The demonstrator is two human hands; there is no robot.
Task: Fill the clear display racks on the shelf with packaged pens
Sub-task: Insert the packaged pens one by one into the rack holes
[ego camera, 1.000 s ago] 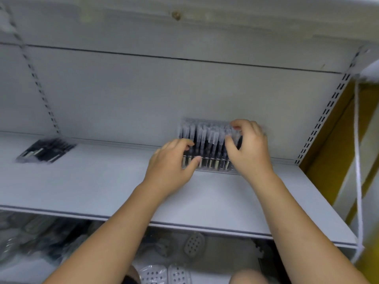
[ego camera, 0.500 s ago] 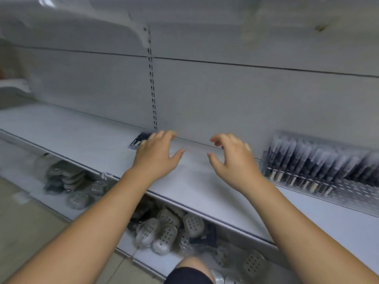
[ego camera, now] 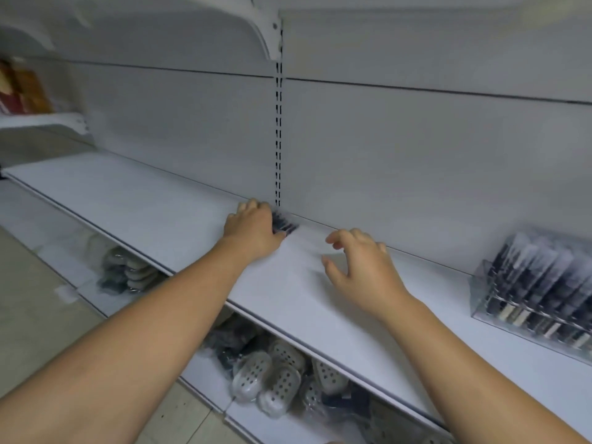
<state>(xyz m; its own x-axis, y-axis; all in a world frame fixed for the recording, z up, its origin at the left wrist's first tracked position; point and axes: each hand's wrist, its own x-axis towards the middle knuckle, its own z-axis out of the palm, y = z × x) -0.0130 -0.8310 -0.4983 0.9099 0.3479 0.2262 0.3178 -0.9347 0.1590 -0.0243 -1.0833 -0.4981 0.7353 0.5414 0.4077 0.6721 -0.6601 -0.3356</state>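
The left hand (ego camera: 253,230) lies over the near end of a flat bundle of dark packaged pens (ego camera: 286,224); whether its fingers close round the packs cannot be seen. The right hand (ego camera: 360,267) hovers with fingers spread and loosely bent, holding nothing. The risk, as I judge it: lifted by one end only, the slick packs may fan apart and slide, or spill on the long carry. The bundle lies under and just beyond the left hand, at the back of the white metal shelf (ego camera: 144,200), left of the right hand. The clear plastic display rack (ego camera: 480,293), holding rows of pens, stands well to the right of the right hand.
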